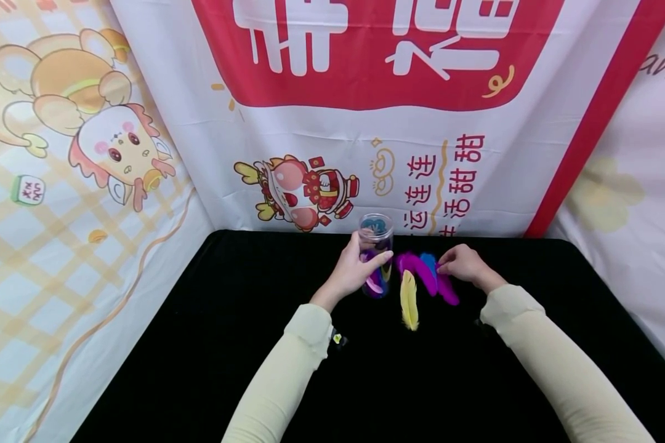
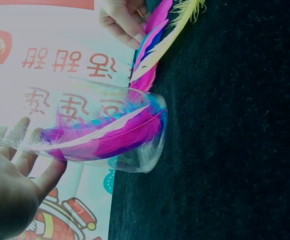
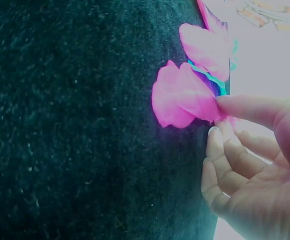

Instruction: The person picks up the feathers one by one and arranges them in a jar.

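Observation:
My left hand [image 1: 350, 269] grips a clear jar [image 2: 144, 159] near the table's back edge, thumb across its front. Inside the jar lie magenta, white and blue feathers [image 2: 115, 137], plain in the left wrist view. To the jar's right, my right hand [image 1: 468, 266] pinches a magenta feather [image 3: 177, 100] between thumb and fingers, its broad end hanging over the cloth. Beside that feather are another magenta feather [image 1: 422, 274] and a blue feather [image 1: 429, 263]. A yellow feather [image 1: 409, 301] points toward me from between the jar and the right hand.
Black cloth covers the table [image 1: 399, 387]. Behind its back edge hangs a white and red printed banner [image 1: 321, 129]. A patterned curtain [image 1: 61, 246] stands at the left, a pale one [image 1: 620, 258] at the right.

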`<state>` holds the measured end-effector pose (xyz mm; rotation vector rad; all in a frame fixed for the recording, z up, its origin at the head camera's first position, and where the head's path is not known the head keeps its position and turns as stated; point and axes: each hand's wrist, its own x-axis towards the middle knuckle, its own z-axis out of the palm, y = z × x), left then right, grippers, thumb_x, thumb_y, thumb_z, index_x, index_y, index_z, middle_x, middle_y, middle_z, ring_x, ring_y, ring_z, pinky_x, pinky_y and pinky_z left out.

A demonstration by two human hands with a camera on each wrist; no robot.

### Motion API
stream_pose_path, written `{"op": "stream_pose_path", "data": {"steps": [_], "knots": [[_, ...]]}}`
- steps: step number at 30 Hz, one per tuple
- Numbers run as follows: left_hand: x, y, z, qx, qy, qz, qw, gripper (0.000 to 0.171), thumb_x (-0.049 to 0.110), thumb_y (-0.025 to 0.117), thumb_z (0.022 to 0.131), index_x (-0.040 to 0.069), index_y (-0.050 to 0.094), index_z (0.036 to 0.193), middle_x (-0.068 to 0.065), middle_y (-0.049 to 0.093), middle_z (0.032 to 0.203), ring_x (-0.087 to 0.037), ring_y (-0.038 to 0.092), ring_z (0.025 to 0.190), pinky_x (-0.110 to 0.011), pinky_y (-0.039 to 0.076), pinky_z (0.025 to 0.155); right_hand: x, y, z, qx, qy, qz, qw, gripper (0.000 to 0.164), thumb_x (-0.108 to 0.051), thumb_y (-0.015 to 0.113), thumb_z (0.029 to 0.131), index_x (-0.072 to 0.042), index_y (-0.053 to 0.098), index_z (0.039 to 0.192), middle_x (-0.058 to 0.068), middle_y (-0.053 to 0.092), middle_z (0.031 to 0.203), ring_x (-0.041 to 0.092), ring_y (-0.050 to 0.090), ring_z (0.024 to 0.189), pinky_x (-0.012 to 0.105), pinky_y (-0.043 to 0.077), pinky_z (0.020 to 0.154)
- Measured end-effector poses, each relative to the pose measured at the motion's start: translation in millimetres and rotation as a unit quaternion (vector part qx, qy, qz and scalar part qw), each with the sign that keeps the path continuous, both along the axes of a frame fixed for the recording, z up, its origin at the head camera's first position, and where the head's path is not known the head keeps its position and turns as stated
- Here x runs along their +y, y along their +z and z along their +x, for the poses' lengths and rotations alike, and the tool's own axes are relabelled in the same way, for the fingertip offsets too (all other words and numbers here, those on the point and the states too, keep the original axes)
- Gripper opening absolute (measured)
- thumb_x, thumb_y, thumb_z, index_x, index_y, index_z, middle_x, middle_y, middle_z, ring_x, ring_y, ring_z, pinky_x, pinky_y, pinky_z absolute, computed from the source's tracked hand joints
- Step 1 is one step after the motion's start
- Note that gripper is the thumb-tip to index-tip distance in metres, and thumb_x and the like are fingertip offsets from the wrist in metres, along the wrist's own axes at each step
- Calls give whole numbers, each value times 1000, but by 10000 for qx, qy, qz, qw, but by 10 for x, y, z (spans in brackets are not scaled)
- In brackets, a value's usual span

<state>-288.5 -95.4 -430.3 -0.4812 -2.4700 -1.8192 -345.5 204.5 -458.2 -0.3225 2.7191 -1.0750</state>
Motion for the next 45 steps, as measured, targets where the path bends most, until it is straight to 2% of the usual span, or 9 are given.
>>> {"op": "stream_pose_path", "data": {"steps": [4,9,16,21,27,35,45], "knots": [[4,6,5,9,53,-57,10000,67,48,76,92,14,42,138,-15,59,137,-23,59,124,-48,47,108,16,20,-1,-105,39,-91,9999,23,-11,76,90,6,75,104,8,74,91,16,62,85,29,50,74],[-3,-4,3,-18,74,-93,9999,66,48,76,91,16,42,139,-12,60,136,-21,59,125,-44,46,108,41,48,-2,-288,48,-328,9990,17,-9,73,91,6,75,100,6,72,88,12,61,79,27,50,70],[-8,-8,2,22,59,-92,9999,68,48,75,92,16,41,141,-9,60,136,-21,59,125,-43,47,108,95,76,11,-589,111,-704,9957,16,-6,68,96,9,71,100,9,72,96,14,65,83,40,57,79],[-5,-8,-4,32,24,-55,10000,68,47,75,92,14,41,141,-17,57,140,-23,58,126,-46,46,109,113,69,3,-615,71,-784,9950,18,-8,68,97,10,70,103,11,74,99,15,67,84,36,56,75],[-1,-10,3,115,52,-135,9998,68,44,75,93,11,41,141,-11,61,133,-21,60,124,-44,48,107,130,59,-1,-487,-60,-831,9953,23,-10,72,95,9,71,107,11,75,97,15,70,81,34,55,69],[-3,1,14,51,33,-121,9999,69,44,75,93,9,41,142,-10,61,133,-22,60,124,-46,47,107,140,67,15,-478,-187,-899,9946,25,-11,74,93,7,71,109,6,76,92,15,70,82,38,56,72],[1,0,11,17,31,-93,10000,69,46,74,93,9,41,142,-12,60,134,-23,59,125,-50,46,109,179,212,63,-559,-264,-1122,9918,40,-12,74,93,11,65,125,13,76,102,19,69,88,45,58,84]]}}
